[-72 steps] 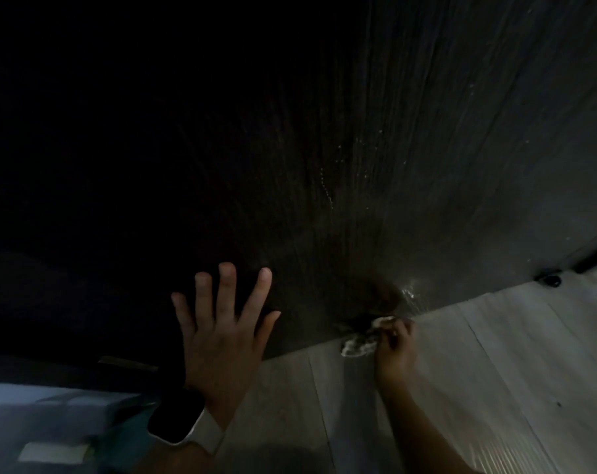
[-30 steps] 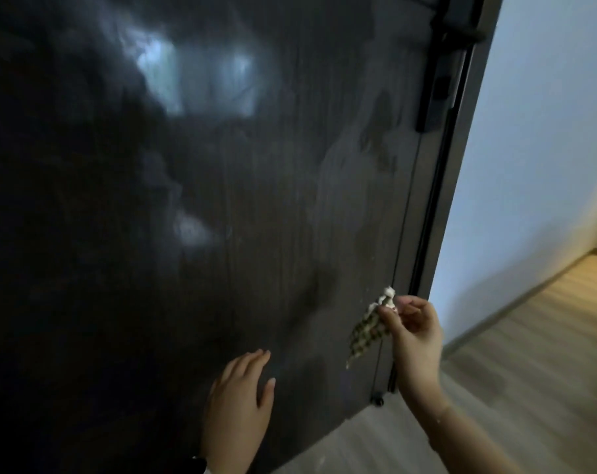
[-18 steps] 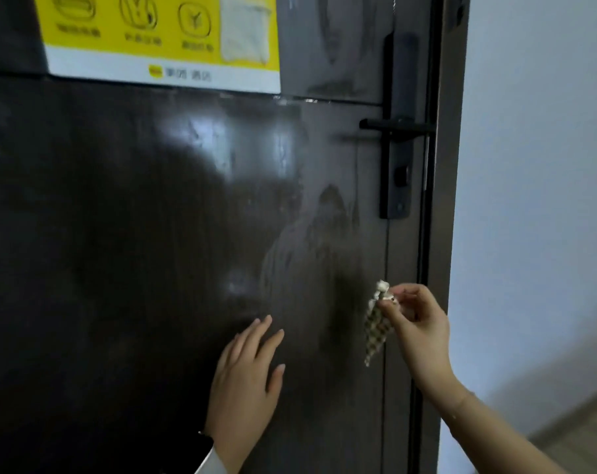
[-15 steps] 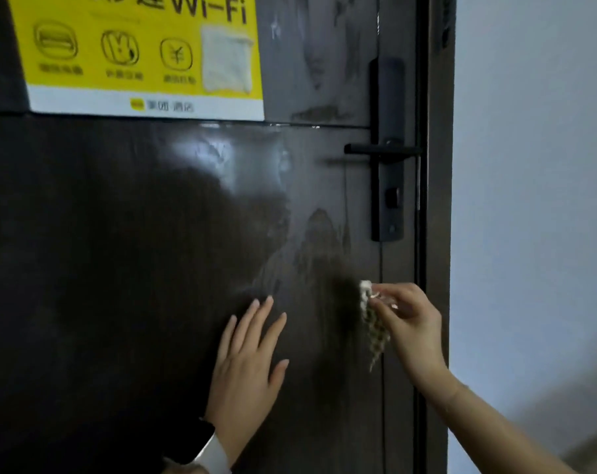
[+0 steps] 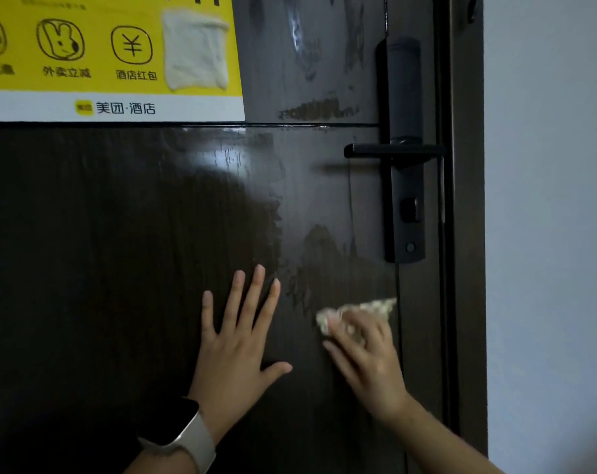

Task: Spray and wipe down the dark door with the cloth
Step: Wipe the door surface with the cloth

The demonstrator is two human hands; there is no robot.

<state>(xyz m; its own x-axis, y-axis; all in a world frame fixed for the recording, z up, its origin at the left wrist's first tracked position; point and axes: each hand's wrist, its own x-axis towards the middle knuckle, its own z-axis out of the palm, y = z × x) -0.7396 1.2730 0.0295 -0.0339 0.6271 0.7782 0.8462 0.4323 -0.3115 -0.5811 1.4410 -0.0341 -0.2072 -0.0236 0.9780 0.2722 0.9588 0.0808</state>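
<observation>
Since a moment earlier the right hand (image 5: pixel 365 357) has flattened the small, soft checked cloth (image 5: pixel 358 311) against the dark wood-grain door (image 5: pixel 119 268) at lower centre-right, fingers pressing it, while the open left hand (image 5: pixel 237 340) braces flat; the limp, light cloth likely needs bunching under the palm.

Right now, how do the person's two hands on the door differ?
The left hand lies flat with fingers spread and holds nothing; the right hand presses a cloth to the door. The left wrist wears a watch; the right wrist is bare. The right hand looks blurred, the left sharp. Both touch the door below the handle.
</observation>
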